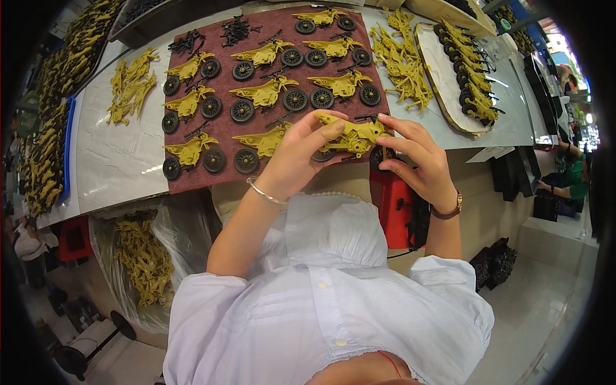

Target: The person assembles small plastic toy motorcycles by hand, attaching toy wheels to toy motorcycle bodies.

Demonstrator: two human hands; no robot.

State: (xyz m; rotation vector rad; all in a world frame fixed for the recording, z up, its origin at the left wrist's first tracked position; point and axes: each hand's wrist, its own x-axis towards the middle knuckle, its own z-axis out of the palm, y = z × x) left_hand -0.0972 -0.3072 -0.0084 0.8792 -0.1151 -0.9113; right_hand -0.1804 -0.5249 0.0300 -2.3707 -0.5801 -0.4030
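Both hands hold a yellow toy motorcycle (360,136) with black wheels, just over the near edge of a dark red mat (224,109). My left hand (300,149) grips its left end, thumb along the yellow body. The fingers of my right hand (414,154) close round the other end, at the black handlebar and a black wheel (380,156). Part of the toy is hidden behind the fingers. Several similar toy motorcycles (266,93) with black wheels lie in rows on the mat. Nearest my left hand is another toy motorcycle (260,140), partly covered by that hand.
Small black parts (237,31) are heaped at the mat's far side. Loose yellow toy parts (133,86) lie left of it, and a yellow pile (401,64) right. A white tray (443,102) holds assembled toys. Below the table are a plastic bag of yellow parts (144,260) and a red stool (393,205).
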